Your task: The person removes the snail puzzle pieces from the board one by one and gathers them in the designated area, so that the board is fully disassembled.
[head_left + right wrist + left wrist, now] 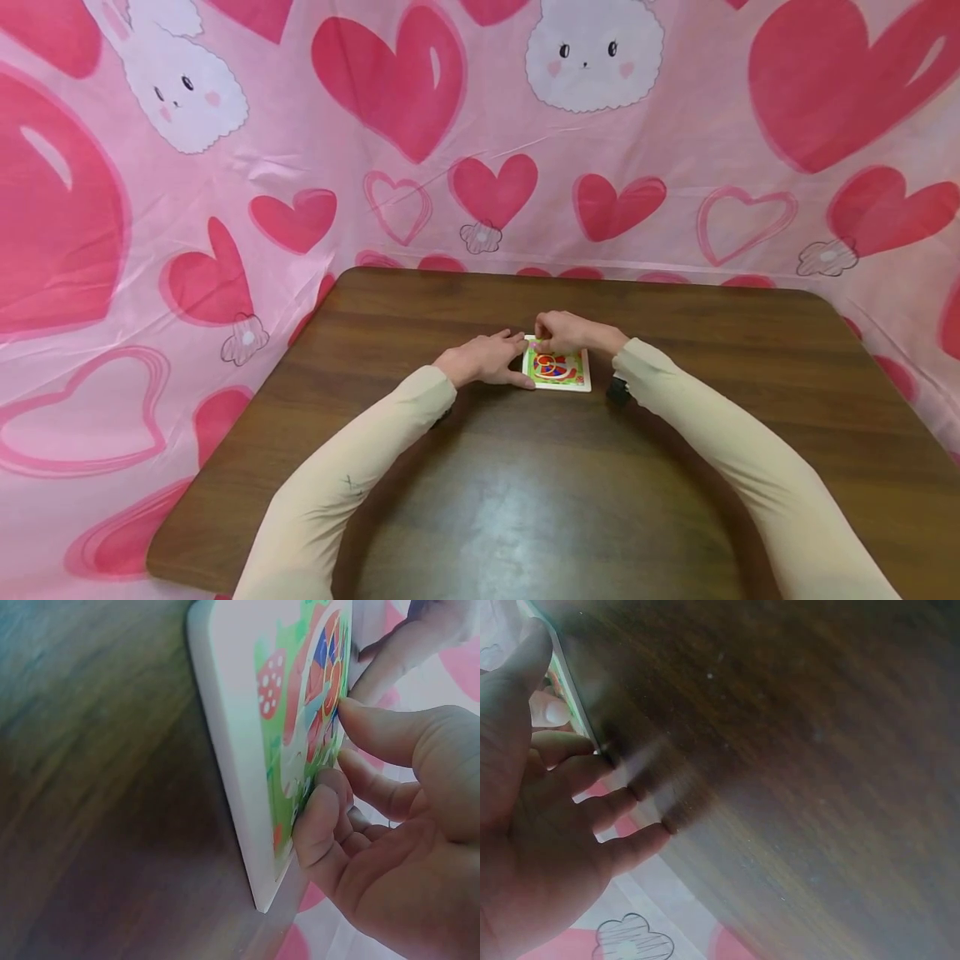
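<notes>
A square picture board (pixel 562 386) with a white border and a bright green, red and blue picture, which looks like a snail puzzle, lies flat on the table. My left hand (pixel 486 358) rests along its left side, fingers extended and thumb at the near left corner; in the left wrist view the hand (pixel 562 802) has its fingertips down on the tabletop. Over the board's far part, my right hand (pixel 566 332) has curled fingers. In the right wrist view its thumb (pixel 382 731) and forefinger meet the picture a little apart; I cannot tell whether they pinch a piece.
The brown wooden table (pixel 495 517) has rounded corners and extends around the board on all sides. A pink cloth (pixel 420 200) with hearts and white rabbits hangs behind and beside it. Dark bands (pixel 618 390) show at both wrists.
</notes>
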Motion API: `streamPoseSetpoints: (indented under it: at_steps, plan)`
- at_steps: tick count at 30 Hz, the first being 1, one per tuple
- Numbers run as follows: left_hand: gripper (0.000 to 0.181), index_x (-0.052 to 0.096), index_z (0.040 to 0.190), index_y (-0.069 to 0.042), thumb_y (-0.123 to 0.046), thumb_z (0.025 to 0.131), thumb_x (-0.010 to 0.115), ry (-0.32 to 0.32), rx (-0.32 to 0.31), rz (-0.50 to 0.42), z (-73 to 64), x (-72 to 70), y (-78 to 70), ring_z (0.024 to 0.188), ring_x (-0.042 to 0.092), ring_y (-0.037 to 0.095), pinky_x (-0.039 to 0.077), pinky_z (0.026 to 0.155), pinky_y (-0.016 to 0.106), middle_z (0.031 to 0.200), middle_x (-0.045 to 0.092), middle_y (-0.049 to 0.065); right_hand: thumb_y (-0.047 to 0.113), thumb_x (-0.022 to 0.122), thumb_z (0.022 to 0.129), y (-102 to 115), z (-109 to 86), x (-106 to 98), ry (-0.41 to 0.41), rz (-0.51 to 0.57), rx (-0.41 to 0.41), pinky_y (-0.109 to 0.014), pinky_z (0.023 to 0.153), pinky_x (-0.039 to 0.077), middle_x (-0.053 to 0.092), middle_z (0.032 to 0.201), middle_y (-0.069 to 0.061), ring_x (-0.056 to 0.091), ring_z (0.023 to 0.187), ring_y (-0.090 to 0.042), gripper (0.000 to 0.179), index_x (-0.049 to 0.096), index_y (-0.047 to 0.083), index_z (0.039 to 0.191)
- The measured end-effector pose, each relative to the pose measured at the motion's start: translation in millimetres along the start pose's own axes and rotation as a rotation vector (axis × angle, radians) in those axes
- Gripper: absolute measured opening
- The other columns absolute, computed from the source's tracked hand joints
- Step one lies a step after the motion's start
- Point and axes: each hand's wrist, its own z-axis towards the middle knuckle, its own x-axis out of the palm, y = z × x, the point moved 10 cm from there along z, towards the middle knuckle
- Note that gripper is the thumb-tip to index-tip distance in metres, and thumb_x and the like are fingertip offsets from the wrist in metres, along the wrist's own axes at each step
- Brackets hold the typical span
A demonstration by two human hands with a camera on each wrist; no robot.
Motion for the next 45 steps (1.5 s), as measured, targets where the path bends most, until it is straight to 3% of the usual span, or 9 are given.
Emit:
streamPoseSetpoints:
  at_steps: [9, 28, 38, 45]
  plan:
    - [0.090, 0.030, 0.155, -0.015, -0.070, 0.087, 0.054, -0.001, 0.000, 0.000, 0.4, -0.4, 0.7, 0.151, 0.022, 0.030, 0.031, 0.117, 0.049, 0.164, 0.024, 0.007, 0.023, 0.072, 0.089, -4.6, -1.1, -2.8, -0.034, 0.082, 0.017, -0.028, 0.070, 0.041, 0.055, 0.088, -0.007, 0.051, 0.080, -0.020, 0.027, 0.053, 0.007, 0.100]
    - [0.091, 0.028, 0.156, -0.017, -0.070, 0.086, 0.054, 0.005, -0.004, -0.038, -0.7, 0.8, 1.9, 0.152, 0.020, 0.030, 0.030, 0.117, 0.051, 0.164, 0.022, 0.006, 0.017, 0.073, 0.089, 10.1, -18.6, -27.2, -0.186, 0.128, -0.096, -0.030, 0.067, 0.041, 0.053, 0.079, -0.003, 0.049, 0.073, -0.018, 0.021, 0.053, 0.010, 0.087]
    - [0.089, 0.034, 0.153, -0.014, -0.070, 0.086, 0.055, -0.011, 0.010, -0.013, 0.7, 0.3, -2.1, 0.151, 0.023, 0.030, 0.030, 0.118, 0.048, 0.163, 0.027, 0.007, 0.018, 0.076, 0.086, -14.0, -45.2, -43.1, -0.245, 0.166, -0.096, -0.029, 0.065, 0.043, 0.057, 0.079, -0.004, 0.051, 0.073, -0.016, 0.022, 0.056, 0.009, 0.091]
    - [0.089, 0.033, 0.154, -0.016, -0.070, 0.086, 0.055, -0.009, -0.001, -0.014, -0.2, -0.3, 0.3, 0.152, 0.022, 0.029, 0.029, 0.119, 0.047, 0.163, 0.025, 0.006, 0.017, 0.074, 0.087, -37.6, -62.2, -44.8, -0.215, 0.200, -0.057, -0.029, 0.061, 0.048, 0.059, 0.076, -0.004, 0.055, 0.066, -0.015, 0.018, 0.059, 0.009, 0.091]
